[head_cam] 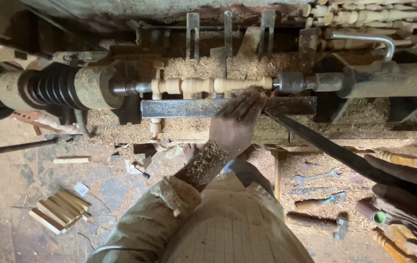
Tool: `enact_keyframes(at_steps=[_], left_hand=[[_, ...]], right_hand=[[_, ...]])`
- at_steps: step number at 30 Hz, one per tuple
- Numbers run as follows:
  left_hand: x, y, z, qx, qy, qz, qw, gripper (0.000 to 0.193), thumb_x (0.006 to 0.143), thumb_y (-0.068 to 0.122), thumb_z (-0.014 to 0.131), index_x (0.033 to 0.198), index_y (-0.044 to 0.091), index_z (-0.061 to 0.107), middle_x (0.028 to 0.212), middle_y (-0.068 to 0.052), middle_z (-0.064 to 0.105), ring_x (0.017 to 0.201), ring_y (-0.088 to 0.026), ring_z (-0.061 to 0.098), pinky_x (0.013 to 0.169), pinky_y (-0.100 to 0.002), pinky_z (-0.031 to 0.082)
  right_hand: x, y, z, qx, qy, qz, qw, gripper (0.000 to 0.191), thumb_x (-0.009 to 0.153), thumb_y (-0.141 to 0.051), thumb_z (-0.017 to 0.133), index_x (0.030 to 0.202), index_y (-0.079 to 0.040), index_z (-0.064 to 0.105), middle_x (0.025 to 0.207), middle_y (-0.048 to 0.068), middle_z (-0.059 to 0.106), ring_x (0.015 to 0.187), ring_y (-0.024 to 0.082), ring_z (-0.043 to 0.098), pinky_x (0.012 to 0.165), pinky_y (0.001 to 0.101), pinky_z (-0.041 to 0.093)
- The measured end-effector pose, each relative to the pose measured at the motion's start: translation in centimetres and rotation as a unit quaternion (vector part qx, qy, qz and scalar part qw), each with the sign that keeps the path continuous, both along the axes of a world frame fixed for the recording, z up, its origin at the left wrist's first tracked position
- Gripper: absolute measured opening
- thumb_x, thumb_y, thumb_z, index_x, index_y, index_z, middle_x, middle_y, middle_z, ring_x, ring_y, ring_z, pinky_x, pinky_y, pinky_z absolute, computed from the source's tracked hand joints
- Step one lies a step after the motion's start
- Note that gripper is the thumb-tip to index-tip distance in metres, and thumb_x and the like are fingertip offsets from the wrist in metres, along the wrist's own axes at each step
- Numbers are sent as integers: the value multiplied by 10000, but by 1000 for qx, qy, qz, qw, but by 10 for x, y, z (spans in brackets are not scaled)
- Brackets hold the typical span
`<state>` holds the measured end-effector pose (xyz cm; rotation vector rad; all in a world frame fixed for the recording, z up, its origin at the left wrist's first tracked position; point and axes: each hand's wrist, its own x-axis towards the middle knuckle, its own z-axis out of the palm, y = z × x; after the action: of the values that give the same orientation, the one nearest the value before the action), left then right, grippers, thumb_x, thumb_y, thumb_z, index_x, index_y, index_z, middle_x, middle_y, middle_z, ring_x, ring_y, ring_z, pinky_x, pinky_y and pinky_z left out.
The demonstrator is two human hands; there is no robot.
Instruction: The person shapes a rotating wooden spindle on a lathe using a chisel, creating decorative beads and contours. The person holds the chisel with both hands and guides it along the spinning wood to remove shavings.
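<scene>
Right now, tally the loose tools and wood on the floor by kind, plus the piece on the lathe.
Turned spindle on the lathe: 1
Open-ended wrench: 1
Hammer: 1
Stack of cut wooden strips: 1
Single loose wood strip: 1
Total: 5

Your pale cream turned wooden spindle (pixel 208 85) shows light, bare wood between dark grey metal lathe ends. The long chisel blade (pixel 325 141) you hold is near black, dulled with brown dust. Your left hand (pixel 235 126) and forearm are speckled with tan sawdust. Your cream checked sleeve (pixel 169 209) carries a faint grid of thin lines. The flat steel tool rest (pixel 218 107) is dull grey. The stack of short wooden blanks (pixel 59 212) on the reddish-brown floor is light yellow.
</scene>
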<state>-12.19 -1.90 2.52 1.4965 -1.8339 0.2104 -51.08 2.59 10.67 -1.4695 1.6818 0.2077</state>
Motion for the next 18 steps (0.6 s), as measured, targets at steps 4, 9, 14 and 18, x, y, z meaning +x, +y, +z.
enact_keyframes(at_steps=[4,9,14,18], left_hand=[[-2,0,-4,-33,72,-16,997,73,1021,123,737,1020,136,809,1082,-37,796,974,-147,797,741,-289,678],[15,-3,-5,9,46,-141,989,97,1050,134,709,1119,106,772,1205,-80,761,1116,-207,782,870,-314,686],[34,-9,-16,37,6,-231,972,211,990,152,680,1184,124,759,1245,-70,750,1144,-229,746,940,-375,664],[33,-8,-38,47,-27,-227,972,234,1044,158,640,1249,167,755,1322,-24,719,1234,-211,691,1006,-368,604]], right_hand=[[16,30,11,-35,37,10,999,591,874,-177,790,1447,-148,645,989,159,721,826,227,698,757,364,572],[53,84,31,-146,70,12,987,600,825,-228,809,1399,-127,667,1122,150,754,966,217,712,873,341,560],[129,154,47,-259,43,-84,961,581,782,-233,824,1336,-109,702,1084,142,786,961,213,754,869,351,567],[194,196,51,-224,101,-189,951,579,777,-251,844,1333,-152,713,944,116,814,814,192,802,776,333,614]])
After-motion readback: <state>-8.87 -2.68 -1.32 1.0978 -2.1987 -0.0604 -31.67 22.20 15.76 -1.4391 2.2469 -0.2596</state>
